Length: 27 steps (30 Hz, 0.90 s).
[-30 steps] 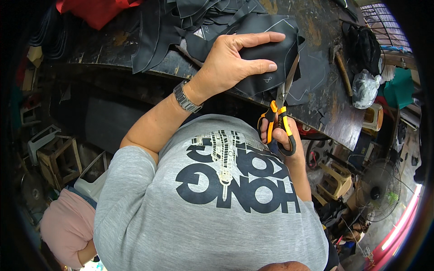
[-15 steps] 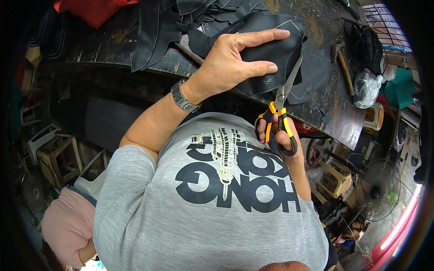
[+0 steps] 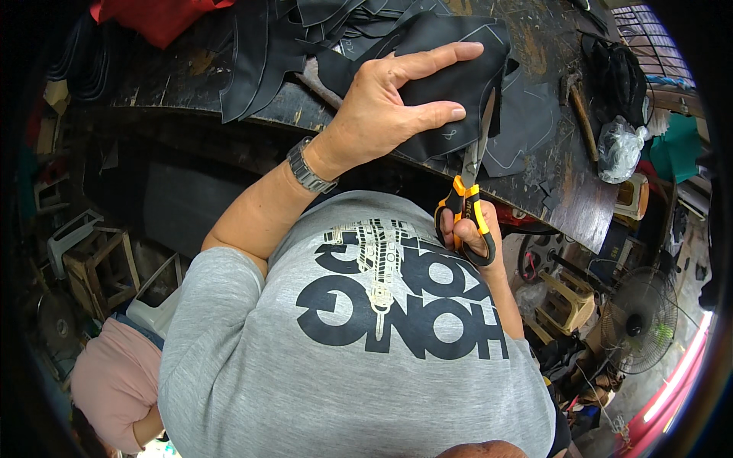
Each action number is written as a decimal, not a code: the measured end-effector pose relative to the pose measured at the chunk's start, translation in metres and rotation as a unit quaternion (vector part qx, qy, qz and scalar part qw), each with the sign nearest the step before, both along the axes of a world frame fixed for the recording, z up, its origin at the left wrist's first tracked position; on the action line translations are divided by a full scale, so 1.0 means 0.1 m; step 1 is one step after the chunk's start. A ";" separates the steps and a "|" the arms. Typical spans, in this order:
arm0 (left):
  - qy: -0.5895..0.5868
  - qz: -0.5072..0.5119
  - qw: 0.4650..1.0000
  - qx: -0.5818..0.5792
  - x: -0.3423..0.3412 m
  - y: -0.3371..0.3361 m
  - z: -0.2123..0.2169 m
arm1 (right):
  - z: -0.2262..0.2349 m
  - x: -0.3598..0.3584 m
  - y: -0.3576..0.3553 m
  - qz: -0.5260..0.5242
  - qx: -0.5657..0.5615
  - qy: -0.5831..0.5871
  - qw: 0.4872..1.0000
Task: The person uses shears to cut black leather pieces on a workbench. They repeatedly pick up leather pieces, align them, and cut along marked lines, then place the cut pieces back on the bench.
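In my right hand (image 3: pixel 491 229) is a pair of scissors (image 3: pixel 471 200) with orange and black handles, thumb and fingers through the loops. Its blades point away from me and lie nearly closed along the right edge of a black leather-like piece (image 3: pixel 439 85). My left hand (image 3: pixel 379 103) grips that piece at the table's near edge. Thumb and index finger stretch apart on its top face, and the other fingers are hidden. Thin white marking lines run on the piece. To the right of the blades lies a flat dark sheet (image 3: pixel 531 118), also marked in white.
Cut black pieces (image 3: pixel 263 65) are heaped on the worn dark table (image 3: pixel 191 88), with red material (image 3: pixel 156 19) at far left. A hammer (image 3: pixel 583 118), a clear plastic bag (image 3: pixel 621 149) and a black bag (image 3: pixel 617 76) lie right. A fan (image 3: pixel 637 320) stands lower right; another person (image 3: pixel 114 378) is lower left.
The scissors have drawn slightly toward me and their blades and handles have come closer together. My left hand and the black piece have shifted a little to the left.
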<state>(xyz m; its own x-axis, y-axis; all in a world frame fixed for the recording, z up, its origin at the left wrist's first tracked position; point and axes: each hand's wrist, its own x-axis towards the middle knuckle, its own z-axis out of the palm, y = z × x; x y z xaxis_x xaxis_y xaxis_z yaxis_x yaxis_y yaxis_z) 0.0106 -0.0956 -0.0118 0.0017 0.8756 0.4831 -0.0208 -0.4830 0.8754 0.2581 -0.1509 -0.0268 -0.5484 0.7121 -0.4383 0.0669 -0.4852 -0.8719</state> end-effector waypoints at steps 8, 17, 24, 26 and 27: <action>-0.042 -0.021 0.999 -0.024 -0.01 -0.01 0.03 | 0.03 -0.03 0.01 -0.009 0.023 -0.045 0.999; -0.025 0.006 0.999 -0.034 0.10 -0.06 0.00 | 0.07 -0.10 0.07 0.006 0.011 -0.014 1.000; -0.040 0.001 0.998 -0.049 0.31 -0.17 -0.04 | 0.05 -0.24 0.10 -0.067 -0.017 0.115 0.991; -0.016 0.033 0.999 -0.031 0.30 -0.18 -0.05 | 0.05 -0.22 0.12 -0.061 -0.017 0.116 0.991; -0.013 0.032 0.999 -0.031 0.30 -0.18 -0.06 | 0.04 -0.21 0.12 -0.059 -0.012 0.117 0.991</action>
